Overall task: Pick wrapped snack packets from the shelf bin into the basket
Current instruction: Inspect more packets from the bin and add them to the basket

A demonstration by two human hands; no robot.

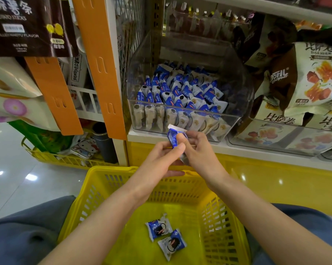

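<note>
Both hands meet in front of a clear shelf bin packed w/ blue-and-white snack pkts. The left hand and right hand each pinch one held packet between thumb and fingertips, just near of the bin's front wall and above the far rim of a yellow basket. On the basket floor, near side, lie two packets.

Risk, as I judge it: released here, the pkt could clip the rim and drop btwn basket and shelf, since it isn't over the middle.

Something pale sits under the right palm, poss. a second pkt; can't tell. Wrapper print is unreadable.
</note>
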